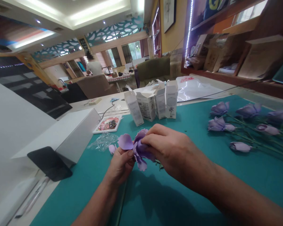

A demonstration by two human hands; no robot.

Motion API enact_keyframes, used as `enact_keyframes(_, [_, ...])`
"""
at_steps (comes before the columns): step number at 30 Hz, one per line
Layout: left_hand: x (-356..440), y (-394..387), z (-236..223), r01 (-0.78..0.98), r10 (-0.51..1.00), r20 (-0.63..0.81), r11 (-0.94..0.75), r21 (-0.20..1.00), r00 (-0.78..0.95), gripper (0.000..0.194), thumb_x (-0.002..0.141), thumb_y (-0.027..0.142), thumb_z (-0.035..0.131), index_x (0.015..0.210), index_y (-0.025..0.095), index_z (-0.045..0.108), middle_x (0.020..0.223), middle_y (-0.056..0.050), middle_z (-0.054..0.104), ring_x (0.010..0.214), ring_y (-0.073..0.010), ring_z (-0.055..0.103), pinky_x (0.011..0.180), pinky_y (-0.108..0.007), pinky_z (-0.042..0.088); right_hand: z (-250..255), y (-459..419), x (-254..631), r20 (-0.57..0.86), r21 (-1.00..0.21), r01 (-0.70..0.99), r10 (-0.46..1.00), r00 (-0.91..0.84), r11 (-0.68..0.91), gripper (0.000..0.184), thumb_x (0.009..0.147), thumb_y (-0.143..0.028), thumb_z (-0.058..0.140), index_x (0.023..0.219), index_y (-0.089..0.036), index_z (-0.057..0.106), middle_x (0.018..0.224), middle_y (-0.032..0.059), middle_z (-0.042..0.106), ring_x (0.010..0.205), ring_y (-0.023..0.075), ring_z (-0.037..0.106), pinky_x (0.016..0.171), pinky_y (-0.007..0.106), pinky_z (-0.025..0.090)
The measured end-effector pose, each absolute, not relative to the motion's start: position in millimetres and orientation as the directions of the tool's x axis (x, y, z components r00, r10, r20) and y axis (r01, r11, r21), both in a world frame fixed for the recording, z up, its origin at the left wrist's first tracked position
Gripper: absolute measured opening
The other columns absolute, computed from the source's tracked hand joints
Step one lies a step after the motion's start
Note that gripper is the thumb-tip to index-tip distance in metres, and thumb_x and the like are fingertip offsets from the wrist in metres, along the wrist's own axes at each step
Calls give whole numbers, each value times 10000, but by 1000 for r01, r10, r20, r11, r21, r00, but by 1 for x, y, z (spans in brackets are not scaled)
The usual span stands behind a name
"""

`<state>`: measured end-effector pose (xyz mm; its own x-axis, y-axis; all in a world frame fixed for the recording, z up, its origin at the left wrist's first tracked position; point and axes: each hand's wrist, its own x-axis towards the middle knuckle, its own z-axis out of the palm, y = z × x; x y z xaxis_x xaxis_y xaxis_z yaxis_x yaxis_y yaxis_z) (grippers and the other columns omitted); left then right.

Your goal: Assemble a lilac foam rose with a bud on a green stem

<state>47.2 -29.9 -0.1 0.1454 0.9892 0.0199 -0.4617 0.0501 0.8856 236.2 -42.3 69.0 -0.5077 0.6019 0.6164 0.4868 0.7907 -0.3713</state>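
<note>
Both hands are on a purple artificial flower [141, 164] with wide, scalloped petals, held above the green mat [85, 194]. My left hand [121, 164] pinches it near its base, thumb on top beside one spread petal. From the upper right, my right hand [169, 147] closes its fingers on the inner petals; its fingertips are partly hidden among them. A green stem runs down below my left hand. Just left of the flower shows a small pale purple bud [112, 149]. A bit of green leaf [160, 165] peeks out beneath my right hand.
Several finished-looking purple flowers [218, 124] on stems lie at the right. Open white boxes [145, 106] stand at the mat's back edge. Crumpled clear plastic [103, 142], a framed picture [108, 124] and a leaning dark phone [49, 163] are at left. A person [93, 66] is far back.
</note>
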Motion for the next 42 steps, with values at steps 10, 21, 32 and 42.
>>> enact_keyframes(10, [44,-29,-5,-461,994,6,46,886,111,348,540,297,910,807,148,745,713,-17,738,590,-124,624,641,-240,518,66,-42,232,627,-356,482,587,-512,801,186,884,-46,506,811,-154,639,869,55,617,756,140,565,664,251,470])
enact_keyframes(21, [45,-30,-2,-479,998,35,-4,878,56,322,514,282,915,659,151,659,763,-8,730,697,-142,664,672,-217,527,70,-46,234,639,-384,477,600,-481,791,169,914,-100,518,840,-152,660,899,60,641,780,144,593,685,256,482])
enact_keyframes(32, [42,-30,-2,-478,999,26,-2,879,44,340,500,293,916,666,149,657,615,12,685,585,-143,649,633,-242,553,76,-50,237,640,-386,501,616,-459,775,178,924,-121,511,878,-163,677,887,59,645,728,136,582,658,252,478])
enact_keyframes(42, [45,-33,1,-432,990,18,43,901,137,296,524,288,906,597,147,656,535,2,654,581,-165,653,541,-227,517,74,-53,236,620,-339,489,582,-526,803,230,929,-89,490,759,-139,637,804,50,588,709,135,533,614,247,444])
